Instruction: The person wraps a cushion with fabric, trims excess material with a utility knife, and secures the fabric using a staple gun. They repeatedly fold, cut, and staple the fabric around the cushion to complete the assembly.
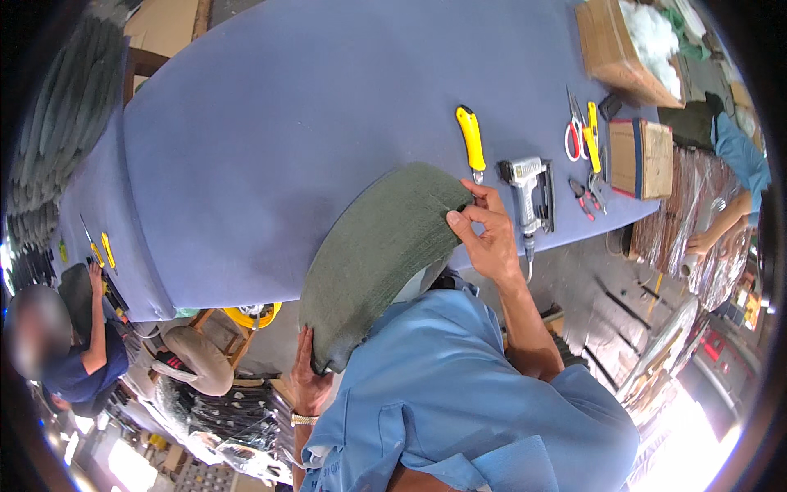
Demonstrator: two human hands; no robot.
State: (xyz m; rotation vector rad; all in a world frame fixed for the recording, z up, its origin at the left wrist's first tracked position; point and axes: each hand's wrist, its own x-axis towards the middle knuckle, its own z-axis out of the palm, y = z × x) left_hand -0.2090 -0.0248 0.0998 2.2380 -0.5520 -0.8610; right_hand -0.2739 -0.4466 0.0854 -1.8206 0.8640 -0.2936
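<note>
A curved, dark green fabric-covered pad (385,238) rests against my body and over the near edge of the blue-covered table (270,123). My right hand (492,238) pinches the fabric at the pad's far right corner between thumb and fingers. At the lower left end, my left hand (308,381) grips the pad's edge, its fingers partly hidden. Just beyond my right hand lies a yellow-handled utility knife (470,141). A silver staple gun (525,193) with a hose attached sits to the right of that hand.
White-and-red scissors (575,135), a yellow cutter (592,131) and pliers (582,197) lie near a small cardboard box (641,157). A larger box (627,49) holds white stuffing. One person (78,344) works at the left; another's hand (701,242) is by wrapped stacks at the right.
</note>
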